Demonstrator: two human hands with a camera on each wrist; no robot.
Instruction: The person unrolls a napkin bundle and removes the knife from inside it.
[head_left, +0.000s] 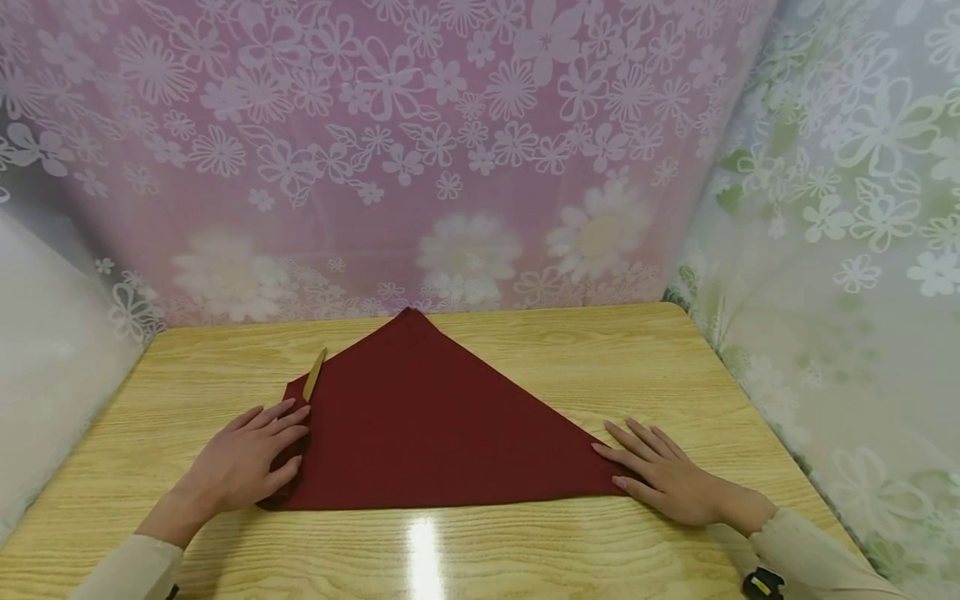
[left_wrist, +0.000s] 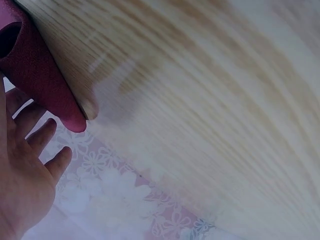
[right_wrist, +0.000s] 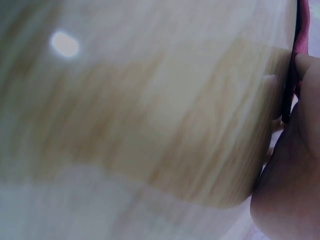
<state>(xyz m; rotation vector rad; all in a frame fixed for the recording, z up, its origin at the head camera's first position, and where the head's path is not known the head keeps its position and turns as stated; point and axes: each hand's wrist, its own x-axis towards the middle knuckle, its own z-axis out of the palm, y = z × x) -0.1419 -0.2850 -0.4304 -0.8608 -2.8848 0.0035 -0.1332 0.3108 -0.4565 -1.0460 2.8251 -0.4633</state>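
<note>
A dark red cloth (head_left: 442, 417) lies folded in a broad triangle, its peak toward the back of the table. My left hand (head_left: 247, 458) rests on its left side, fingers extended over a rolled or folded edge. In the left wrist view, that cloth edge (left_wrist: 42, 75) curves into a hollow fold beside the fingers. A gold-coloured pointed strip (head_left: 315, 375), like a knife blade, sticks out of the fold above my left fingertips; its lower part is hidden. My right hand (head_left: 663, 479) lies flat with spread fingers, the fingertips touching the cloth's right corner.
The wood-grain table (head_left: 525, 550) carries the cloth and reflects a bright light near its front. Pink flowered sheeting (head_left: 420, 167) hangs behind, and pale flowered sheeting (head_left: 847, 292) runs along the right side.
</note>
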